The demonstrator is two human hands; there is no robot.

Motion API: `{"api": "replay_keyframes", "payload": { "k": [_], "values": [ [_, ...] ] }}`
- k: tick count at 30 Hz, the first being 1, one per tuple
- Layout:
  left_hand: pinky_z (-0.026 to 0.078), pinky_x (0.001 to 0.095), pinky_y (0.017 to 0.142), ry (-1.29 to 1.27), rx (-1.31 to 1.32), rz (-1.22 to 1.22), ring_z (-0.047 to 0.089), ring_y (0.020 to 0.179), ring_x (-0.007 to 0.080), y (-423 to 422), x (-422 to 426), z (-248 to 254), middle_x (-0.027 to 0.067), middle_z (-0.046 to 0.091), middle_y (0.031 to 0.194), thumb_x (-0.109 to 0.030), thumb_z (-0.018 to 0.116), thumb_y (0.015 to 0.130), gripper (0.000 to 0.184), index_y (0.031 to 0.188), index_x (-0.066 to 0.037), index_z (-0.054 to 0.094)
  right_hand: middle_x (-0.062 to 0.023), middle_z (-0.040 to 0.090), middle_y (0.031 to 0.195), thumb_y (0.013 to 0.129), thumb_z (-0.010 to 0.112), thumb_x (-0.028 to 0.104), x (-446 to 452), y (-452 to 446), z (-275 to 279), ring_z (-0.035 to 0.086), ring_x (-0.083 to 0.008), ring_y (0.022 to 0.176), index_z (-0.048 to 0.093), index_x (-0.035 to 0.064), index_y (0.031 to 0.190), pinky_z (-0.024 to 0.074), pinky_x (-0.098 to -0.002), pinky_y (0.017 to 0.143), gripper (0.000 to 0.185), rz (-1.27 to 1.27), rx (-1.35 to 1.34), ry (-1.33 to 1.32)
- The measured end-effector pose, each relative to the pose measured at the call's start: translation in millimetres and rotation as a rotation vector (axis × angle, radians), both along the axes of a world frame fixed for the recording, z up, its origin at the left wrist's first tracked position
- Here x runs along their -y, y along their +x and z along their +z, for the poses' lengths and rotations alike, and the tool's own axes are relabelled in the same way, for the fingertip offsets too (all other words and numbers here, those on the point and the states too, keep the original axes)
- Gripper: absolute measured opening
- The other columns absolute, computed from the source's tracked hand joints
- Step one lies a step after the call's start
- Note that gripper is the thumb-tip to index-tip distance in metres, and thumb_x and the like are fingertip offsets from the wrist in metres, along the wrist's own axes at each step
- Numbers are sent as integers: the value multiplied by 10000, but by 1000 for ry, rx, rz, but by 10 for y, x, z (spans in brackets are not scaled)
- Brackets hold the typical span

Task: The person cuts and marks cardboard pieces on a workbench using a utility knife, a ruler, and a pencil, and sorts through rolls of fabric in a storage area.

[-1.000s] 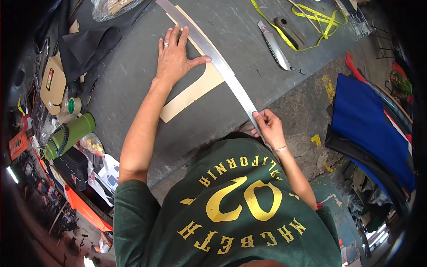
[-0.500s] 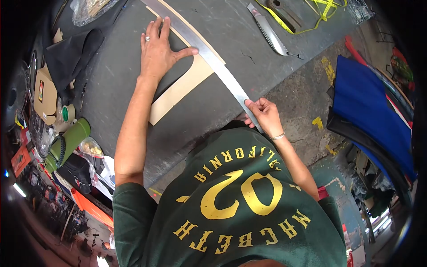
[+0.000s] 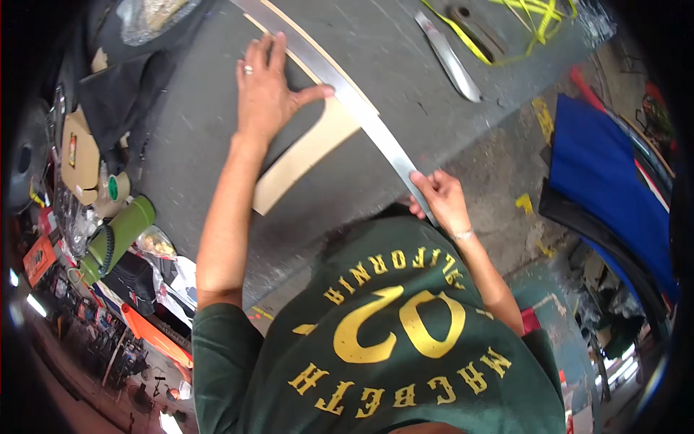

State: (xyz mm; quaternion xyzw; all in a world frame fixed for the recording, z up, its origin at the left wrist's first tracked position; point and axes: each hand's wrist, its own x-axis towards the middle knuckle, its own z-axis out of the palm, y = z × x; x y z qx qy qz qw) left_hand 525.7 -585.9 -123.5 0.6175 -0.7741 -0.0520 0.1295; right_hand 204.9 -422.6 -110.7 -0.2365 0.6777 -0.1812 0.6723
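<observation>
A long metal ruler (image 3: 387,137) lies diagonally over a tan cardboard piece (image 3: 307,155) with a curved inner edge. My left hand (image 3: 265,94) rests with fingers spread. Its fingertips and thumb touch down along the ruler's left side, where the cardboard edge shows. Near the table edge, my right hand (image 3: 442,199) pinches the ruler's near end between thumb and fingers. That end sticks out past the table toward my shirt. The ruler's far end runs out of the top of the view.
On the dark table (image 3: 202,137) lie a silver knife-like tool (image 3: 450,61) and a yellow tape measure (image 3: 535,18). Black material (image 3: 119,90), an open cardboard box (image 3: 79,155) and a green cylinder (image 3: 119,235) are at left. Blue material (image 3: 596,166) stands at right.
The whole view has shifted slightly, so everything appears a little lower and to the right. Both hands keep about the same places along the ruler.
</observation>
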Motion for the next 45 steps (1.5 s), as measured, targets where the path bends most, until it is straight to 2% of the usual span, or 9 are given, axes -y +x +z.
{"api": "replay_keyframes", "payload": {
  "k": [14,17,20,26,32,35,38,42,45],
  "values": [
    [254,629,1222,109,19,52,302,1510,401,-34,5,74,242,396,1563,-852,757,547,1374,1546,22,403,-112,697,708,980,755,320,-15,3,-20,680,-143,527,558,34,798,517,-264,428,392,-9,10,-2],
    [257,592,1238,103,36,52,343,1494,409,-46,6,89,268,422,1529,-860,759,535,1373,1552,-2,420,-117,698,713,980,755,317,-25,3,-24,682,-147,528,555,33,803,521,-266,429,390,-21,18,-3],
    [256,632,1222,126,32,47,301,1507,398,-24,15,68,241,389,1558,-865,752,535,1399,1560,14,384,-122,698,716,979,757,316,-22,7,-11,683,-151,528,551,32,809,525,-269,431,390,-26,19,-1],
    [264,632,1217,129,34,47,308,1501,398,-24,22,74,240,404,1533,-864,752,535,1389,1545,24,404,-125,698,720,976,759,320,0,17,9,684,-154,530,548,30,812,532,-272,437,394,-17,6,10],
    [280,622,1209,93,4,33,336,1484,393,-28,33,95,244,436,1503,-843,774,538,1369,1527,38,426,-122,699,724,973,763,317,1,12,-7,686,-153,536,545,31,816,533,-273,440,393,-19,16,24],
    [355,574,1173,51,66,41,421,1423,402,-52,23,126,243,455,1495,-781,825,551,1300,1510,20,470,-118,701,726,973,765,302,-2,10,1,685,-149,537,540,38,815,530,-272,439,381,-23,15,22],
    [334,588,1171,19,2,-6,410,1411,380,-22,46,67,216,483,1473,-797,804,560,1306,1494,53,470,-103,700,721,973,767,278,0,37,16,679,-137,529,532,49,808,524,-266,437,367,-47,7,38],
    [359,570,1156,23,-16,-8,428,1386,371,-32,47,68,193,492,1470,-785,811,562,1290,1487,52,481,-91,702,721,974,767,277,-42,19,-29,673,-125,524,538,45,809,521,-261,436,365,-49,22,8],
    [397,537,1148,17,28,-7,479,1373,397,-55,40,105,225,489,1470,-702,884,576,1225,1490,16,497,-121,713,733,986,748,310,-22,13,-15,689,-143,549,547,48,827,539,-264,456,366,-11,10,9]
  ]
}}
